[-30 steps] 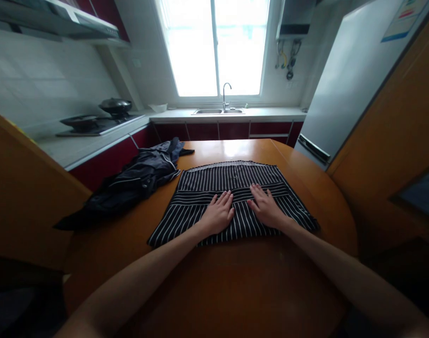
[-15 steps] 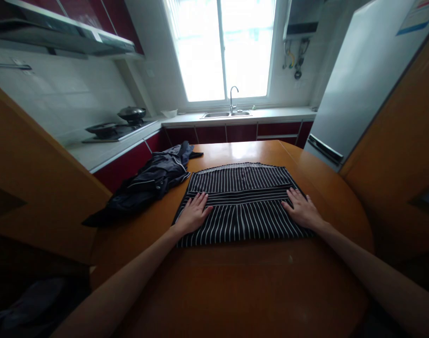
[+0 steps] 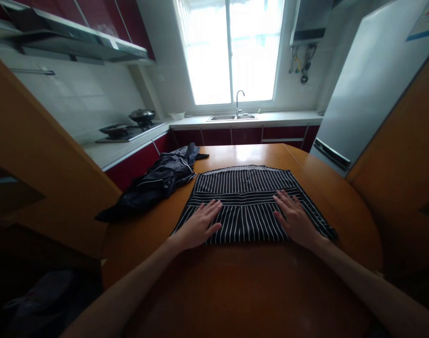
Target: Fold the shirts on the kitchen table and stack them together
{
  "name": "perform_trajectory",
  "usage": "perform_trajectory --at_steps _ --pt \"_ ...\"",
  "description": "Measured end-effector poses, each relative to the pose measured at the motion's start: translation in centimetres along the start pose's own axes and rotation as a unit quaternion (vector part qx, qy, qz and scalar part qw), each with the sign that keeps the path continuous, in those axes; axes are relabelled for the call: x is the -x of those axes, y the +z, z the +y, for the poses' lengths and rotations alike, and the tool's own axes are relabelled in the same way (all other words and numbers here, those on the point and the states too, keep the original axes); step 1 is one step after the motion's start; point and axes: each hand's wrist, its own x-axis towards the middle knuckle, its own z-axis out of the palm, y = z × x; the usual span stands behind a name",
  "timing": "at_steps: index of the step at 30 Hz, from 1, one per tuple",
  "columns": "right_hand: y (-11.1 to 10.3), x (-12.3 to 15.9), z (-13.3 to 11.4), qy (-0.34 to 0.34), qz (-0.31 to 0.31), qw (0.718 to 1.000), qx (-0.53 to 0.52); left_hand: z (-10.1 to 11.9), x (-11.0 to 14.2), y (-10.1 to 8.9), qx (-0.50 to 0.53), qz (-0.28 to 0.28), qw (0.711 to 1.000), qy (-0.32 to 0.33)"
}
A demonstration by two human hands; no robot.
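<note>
A black garment with white stripes (image 3: 248,216), probably a shirt, lies flat and folded on the wooden table (image 3: 235,286). Its stripes run lengthwise, with a band of crosswise stripes over the middle; a small button shows near the far part. My left hand (image 3: 198,225) is over the garment's left side, fingers stretched and holding nothing. Over the right side is my right hand (image 3: 294,218), also flat with fingers spread. Whether the palms press on the cloth or hover just above it, I cannot tell.
A crumpled dark jacket (image 3: 158,180) lies at the table's left edge. Beyond the table stand a counter with a sink (image 3: 232,118), a stove with pans (image 3: 130,134) and, at the right, a fridge (image 3: 369,84). A dark bundle (image 3: 49,295) sits low at the left.
Both hands have moved inward over the garment, closer together and a little nearer to me. More of the garment's right edge shows. The camera view has shifted slightly.
</note>
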Motion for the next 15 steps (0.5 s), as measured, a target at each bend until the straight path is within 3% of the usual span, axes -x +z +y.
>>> perform_trajectory --at_steps 2,5,9,15 --pt "0.1 0.2 -2.2 -0.081 -0.055 0.994 -0.05 2.8 -0.1 0.5 0.008 -0.04 0.998 0.056" --pt "0.7 0.9 -2.7 -0.11 -0.12 0.984 -0.079 4.4 0.1 1.1 0.006 -0.062 0.995 0.076" --pt "0.7 2.6 1.1 -0.072 -0.148 0.985 -0.058 2.4 1.7 0.6 -0.002 -0.08 0.995 0.054" --pt "-1.8 6.2 6.7 -0.064 -0.148 0.986 -0.032 -2.4 6.4 -0.7 -0.018 -0.071 0.997 0.027"
